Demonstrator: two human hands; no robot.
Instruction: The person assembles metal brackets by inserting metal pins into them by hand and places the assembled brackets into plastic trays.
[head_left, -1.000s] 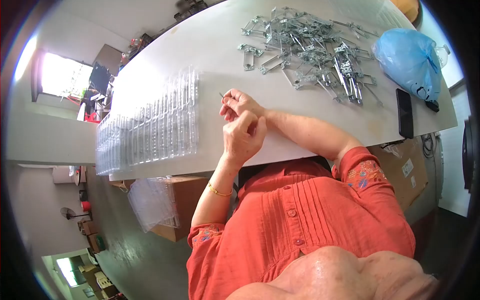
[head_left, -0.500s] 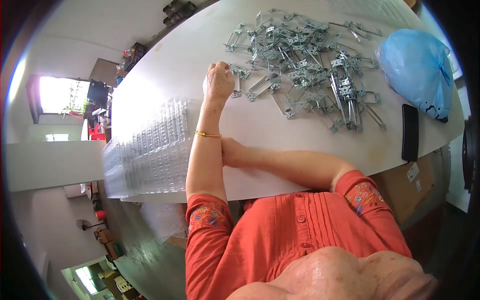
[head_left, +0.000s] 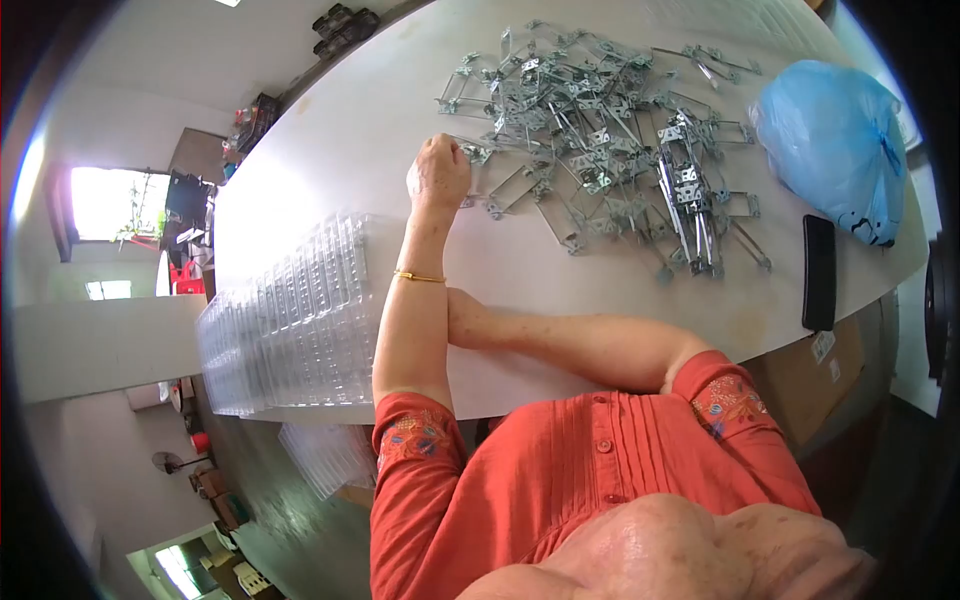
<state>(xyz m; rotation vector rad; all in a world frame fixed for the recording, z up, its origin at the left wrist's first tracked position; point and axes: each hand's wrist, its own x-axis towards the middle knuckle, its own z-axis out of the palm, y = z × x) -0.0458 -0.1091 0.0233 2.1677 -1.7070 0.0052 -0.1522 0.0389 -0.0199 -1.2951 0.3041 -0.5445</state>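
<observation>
Left hand [head_left: 438, 178]: fingers curled in together at the near-left edge of the metal brackets [head_left: 600, 175]; can't tell if they are clamped on one. Brackets lie in a tangled pile on the table [head_left: 610, 295], right of and beyond those fingers. Right hand [head_left: 470, 319]: at the left forearm, fingers mostly hidden, state can't be told. Clear trays [head_left: 300, 320] left of both hands' fingers, on the table. Blue bag [head_left: 830, 140] and phone [head_left: 819, 272] well right of the fingers.

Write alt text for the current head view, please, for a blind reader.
A person's left hand is at a pile of metal parts; the left forearm partly hides the right hand. Clear plastic trays lie on the table.
</observation>
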